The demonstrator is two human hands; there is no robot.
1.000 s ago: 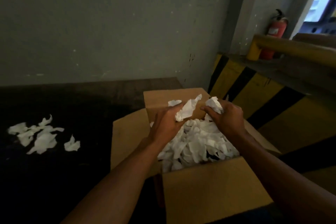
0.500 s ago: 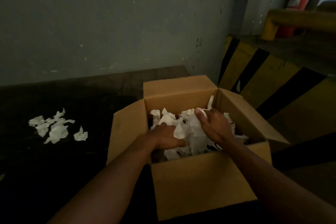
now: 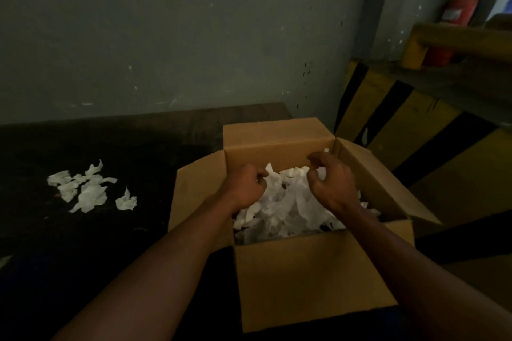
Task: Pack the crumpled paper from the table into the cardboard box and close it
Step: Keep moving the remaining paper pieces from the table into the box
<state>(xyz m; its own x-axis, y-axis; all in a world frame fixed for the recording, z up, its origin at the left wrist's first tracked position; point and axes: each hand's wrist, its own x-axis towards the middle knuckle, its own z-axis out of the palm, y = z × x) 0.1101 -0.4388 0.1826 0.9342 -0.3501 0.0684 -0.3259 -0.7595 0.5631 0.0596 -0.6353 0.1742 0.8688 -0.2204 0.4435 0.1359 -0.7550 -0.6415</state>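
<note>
Loose paper (image 3: 86, 191) lies left on the dark desk (image 3: 138, 243), light, soft, best pinched in bunches; left hand (image 3: 245, 185) clenched on paper over the open box (image 3: 313, 279), right hand (image 3: 331, 181) curled, apparently empty, above the fill.

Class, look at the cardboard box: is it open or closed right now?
Open. The cardboard box has its flaps folded outward, and the white crumpled paper inside shows from above.
</note>
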